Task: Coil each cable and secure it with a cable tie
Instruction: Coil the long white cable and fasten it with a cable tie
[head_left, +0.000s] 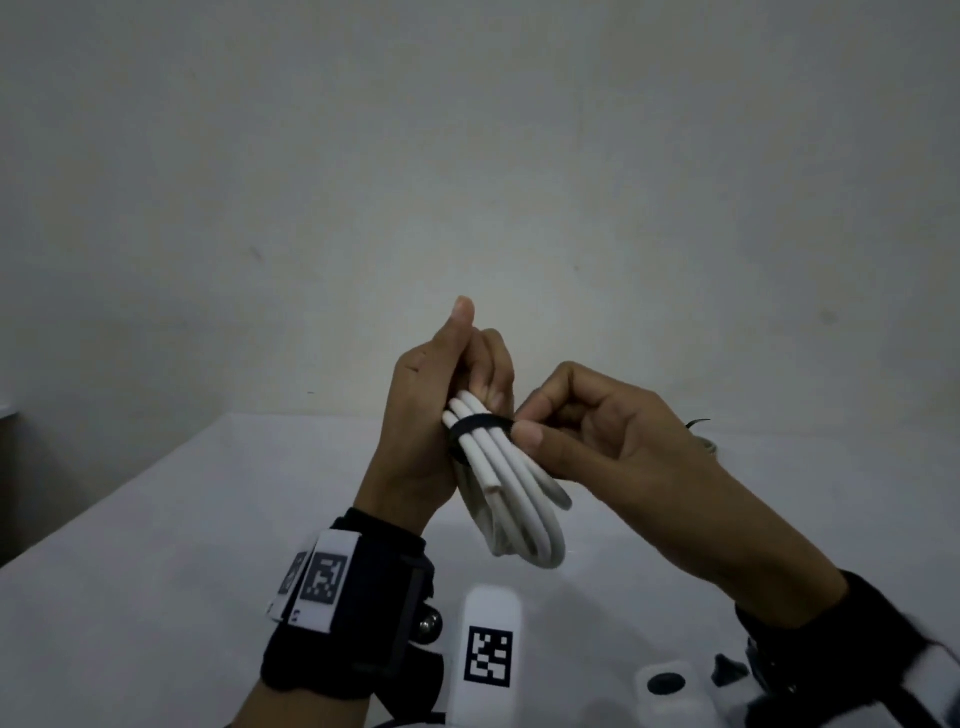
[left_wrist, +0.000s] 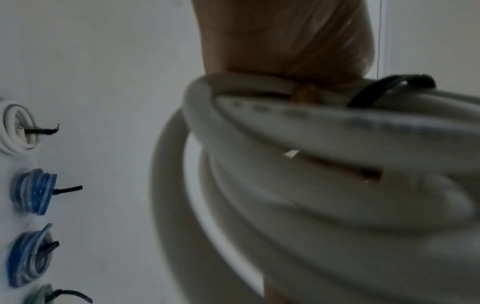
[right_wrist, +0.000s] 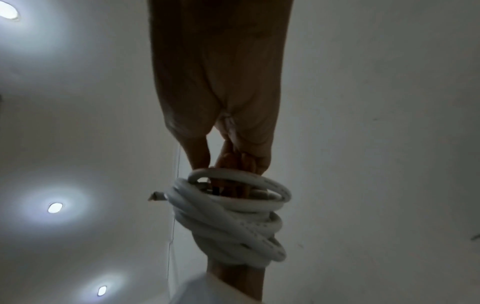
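Left hand: raised above the white table; fingers curled round upper end of thick white coiled cable, thumb straight up; gripping firmly
Right hand: thumb and forefinger pinching black strap-type cable tie at right side of bundle; other fingers curled in
White cable: held in air between both hands, above table, not touching it; several loops bunched long and narrow, lower loops hanging free; cut end showing beside loops
Black tie: wrapped across bundle near top, just below left fingers; fastened or not, cannot tell
Wrist bands: black, with white square-code tags
Other coils on table, left wrist view: white coil; two blue coils; each with a black tie end sticking out; edge of greenish coil at bottom, blurred
Background: plain pale wall; round ceiling lights in right wrist view
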